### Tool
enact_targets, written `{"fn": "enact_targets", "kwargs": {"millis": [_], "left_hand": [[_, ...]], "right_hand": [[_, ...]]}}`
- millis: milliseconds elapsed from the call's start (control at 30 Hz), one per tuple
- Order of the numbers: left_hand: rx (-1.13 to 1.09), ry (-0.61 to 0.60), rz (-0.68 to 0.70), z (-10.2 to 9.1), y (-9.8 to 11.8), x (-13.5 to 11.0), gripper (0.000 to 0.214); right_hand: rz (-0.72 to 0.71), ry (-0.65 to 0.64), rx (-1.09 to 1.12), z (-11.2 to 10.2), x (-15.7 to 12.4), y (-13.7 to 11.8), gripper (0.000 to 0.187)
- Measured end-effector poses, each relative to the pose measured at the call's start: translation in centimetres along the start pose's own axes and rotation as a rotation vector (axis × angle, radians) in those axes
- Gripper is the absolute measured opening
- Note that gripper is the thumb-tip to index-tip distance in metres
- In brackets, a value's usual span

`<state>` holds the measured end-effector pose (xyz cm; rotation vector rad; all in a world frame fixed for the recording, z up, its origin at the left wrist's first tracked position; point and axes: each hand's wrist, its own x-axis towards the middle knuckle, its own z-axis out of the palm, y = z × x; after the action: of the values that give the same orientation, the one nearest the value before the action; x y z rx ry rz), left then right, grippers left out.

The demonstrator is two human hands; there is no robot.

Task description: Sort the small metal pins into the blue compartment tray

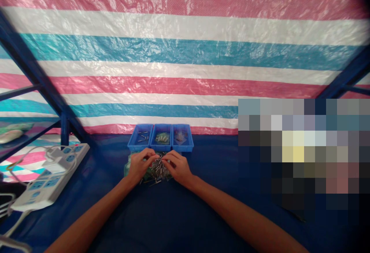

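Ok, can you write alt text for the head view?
A person's left-hand grip and right-hand grip are close together at a pile of thin metal pins on a blue table, with three blue bins beyond. A white power strip lies at left, striped sheeting spans the background, and pixelation hides part of the right.

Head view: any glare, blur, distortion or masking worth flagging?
Head view: glare on the crinkled striped sheet; head view: dim tabletop; head view: power strip looks stretched, probably by a wide lens; head view: pixelated block hides the right side; head view: metal pieces too small and soft to tell what left hand and right hand pinch, if anything.
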<state>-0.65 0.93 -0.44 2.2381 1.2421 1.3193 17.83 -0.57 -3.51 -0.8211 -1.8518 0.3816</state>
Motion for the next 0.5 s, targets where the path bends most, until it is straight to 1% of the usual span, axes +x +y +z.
{"fn": "enact_targets", "kwargs": {"millis": [133,300,400,500], "left_hand": [[-0.004,-0.034,-0.002,-0.09,-0.16,-0.1,0.017],[0.02,0.014,0.071,-0.14,-0.37,0.0,0.017],[0.03,0.028,0.095,-0.02,-0.56,0.05,0.017],[0.045,0.013,0.096,0.08,-0.75,0.05,0.017]], "right_hand": [[0.031,0.025,-0.01,-0.12,0.03,-0.15,0.017],[0.144,0.13,-0.027,-0.29,0.17,-0.13,0.019],[0.153,0.134,-0.028,-0.33,0.23,-0.1,0.02],[0.149,0.122,-0.026,-0.34,0.22,-0.09,0.021]]}}
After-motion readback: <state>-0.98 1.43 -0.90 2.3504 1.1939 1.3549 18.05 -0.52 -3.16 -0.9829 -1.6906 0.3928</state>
